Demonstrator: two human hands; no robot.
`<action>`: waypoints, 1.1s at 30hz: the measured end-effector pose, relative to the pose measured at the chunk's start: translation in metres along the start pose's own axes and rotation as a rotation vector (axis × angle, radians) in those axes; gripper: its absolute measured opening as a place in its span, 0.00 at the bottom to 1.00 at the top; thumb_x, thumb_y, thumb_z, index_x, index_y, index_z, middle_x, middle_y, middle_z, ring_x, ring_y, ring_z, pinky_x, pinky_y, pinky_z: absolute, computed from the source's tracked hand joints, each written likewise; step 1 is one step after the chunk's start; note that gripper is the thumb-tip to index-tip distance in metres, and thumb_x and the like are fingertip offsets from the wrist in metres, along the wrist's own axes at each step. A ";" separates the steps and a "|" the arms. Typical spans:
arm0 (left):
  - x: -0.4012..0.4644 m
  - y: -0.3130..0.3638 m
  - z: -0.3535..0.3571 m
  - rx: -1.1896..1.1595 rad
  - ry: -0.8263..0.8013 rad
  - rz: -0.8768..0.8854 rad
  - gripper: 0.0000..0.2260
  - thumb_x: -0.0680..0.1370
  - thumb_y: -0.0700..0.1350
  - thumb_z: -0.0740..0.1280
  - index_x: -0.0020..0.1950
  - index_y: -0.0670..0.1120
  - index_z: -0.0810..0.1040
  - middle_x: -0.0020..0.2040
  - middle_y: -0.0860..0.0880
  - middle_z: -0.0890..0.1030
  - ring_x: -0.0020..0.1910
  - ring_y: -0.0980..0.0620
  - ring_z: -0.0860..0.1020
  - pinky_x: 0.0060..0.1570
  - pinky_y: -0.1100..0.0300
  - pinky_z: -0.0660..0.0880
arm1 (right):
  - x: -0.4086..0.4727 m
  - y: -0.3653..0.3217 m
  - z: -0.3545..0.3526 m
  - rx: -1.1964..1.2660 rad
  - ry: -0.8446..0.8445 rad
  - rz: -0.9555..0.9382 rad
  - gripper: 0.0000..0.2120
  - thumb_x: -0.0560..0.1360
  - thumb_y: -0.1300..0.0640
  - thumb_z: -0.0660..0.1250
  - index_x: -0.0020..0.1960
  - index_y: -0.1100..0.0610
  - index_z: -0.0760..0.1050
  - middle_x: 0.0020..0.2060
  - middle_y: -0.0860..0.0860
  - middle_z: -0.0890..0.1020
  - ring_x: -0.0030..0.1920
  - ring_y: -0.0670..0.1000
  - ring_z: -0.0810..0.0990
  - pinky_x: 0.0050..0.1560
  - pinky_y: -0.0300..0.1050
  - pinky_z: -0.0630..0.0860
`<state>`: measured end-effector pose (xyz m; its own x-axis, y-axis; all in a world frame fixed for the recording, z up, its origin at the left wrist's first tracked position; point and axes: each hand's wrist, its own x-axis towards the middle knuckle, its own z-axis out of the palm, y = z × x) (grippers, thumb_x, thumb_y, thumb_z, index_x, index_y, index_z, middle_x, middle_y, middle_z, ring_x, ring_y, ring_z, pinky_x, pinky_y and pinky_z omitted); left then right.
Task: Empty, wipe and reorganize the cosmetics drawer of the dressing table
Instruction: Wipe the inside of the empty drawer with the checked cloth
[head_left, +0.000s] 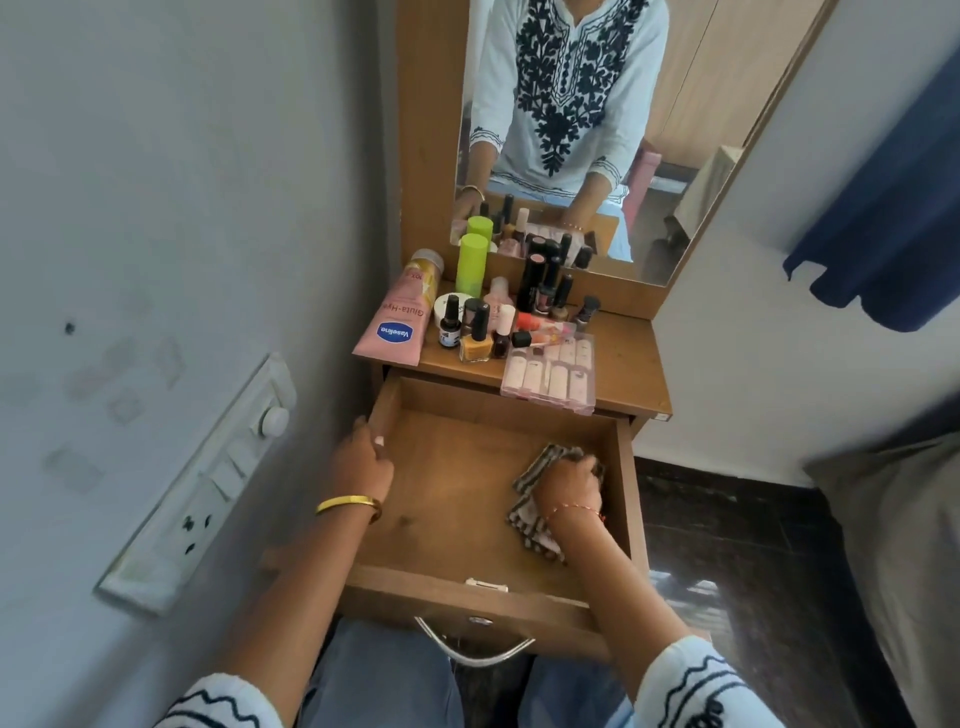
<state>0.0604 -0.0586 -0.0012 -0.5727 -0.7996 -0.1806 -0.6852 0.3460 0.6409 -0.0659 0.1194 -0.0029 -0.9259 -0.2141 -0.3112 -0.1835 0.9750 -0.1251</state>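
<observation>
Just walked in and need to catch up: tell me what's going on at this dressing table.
A person is wiping out the open drawer. The right hand presses a striped cloth onto the drawer floor near its right wall, while the left hand grips the left wall. The cosmetics stand on the tabletop below the mirror.

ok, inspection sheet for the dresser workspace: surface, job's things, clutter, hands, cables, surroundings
Surface: dresser top crowded with cosmetics on its left and middle; right part bare wood.
Job's things: drawer pulled out, no cosmetics inside, only a striped cloth lying at its right side.
Clutter: pink Vaseline tube, green bottle, nail polish bottles, clear nail kit box, all on top.
Hands: left hand grips the drawer's left wall; right hand presses on the cloth.
Cables: nothing seen.
Surroundings: mirror above, wall switchboard left, blue curtain right, dark floor.
</observation>
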 end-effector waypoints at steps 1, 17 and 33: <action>0.001 0.000 -0.001 -0.017 0.001 -0.009 0.18 0.81 0.43 0.52 0.71 0.44 0.61 0.64 0.39 0.73 0.59 0.37 0.73 0.57 0.48 0.71 | 0.006 -0.002 0.000 -0.001 0.003 -0.017 0.19 0.78 0.61 0.58 0.67 0.65 0.65 0.67 0.61 0.63 0.61 0.59 0.73 0.57 0.50 0.74; 0.007 -0.007 0.004 -0.226 0.003 -0.058 0.17 0.81 0.47 0.51 0.69 0.48 0.67 0.64 0.41 0.74 0.61 0.38 0.71 0.56 0.51 0.68 | -0.020 -0.097 0.026 -0.041 -0.231 -0.647 0.19 0.74 0.61 0.65 0.63 0.65 0.69 0.63 0.61 0.71 0.57 0.60 0.77 0.59 0.52 0.75; 0.008 -0.008 -0.006 -0.388 -0.019 -0.126 0.17 0.80 0.40 0.54 0.66 0.49 0.72 0.63 0.44 0.76 0.60 0.40 0.73 0.54 0.57 0.68 | -0.010 -0.008 -0.002 -0.190 -0.054 -0.091 0.19 0.79 0.59 0.57 0.69 0.60 0.65 0.71 0.60 0.56 0.68 0.61 0.62 0.63 0.54 0.70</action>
<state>0.0639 -0.0710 -0.0030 -0.5061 -0.8134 -0.2868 -0.5318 0.0325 0.8463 -0.0557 0.1144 0.0035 -0.8846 -0.2996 -0.3573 -0.3291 0.9440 0.0232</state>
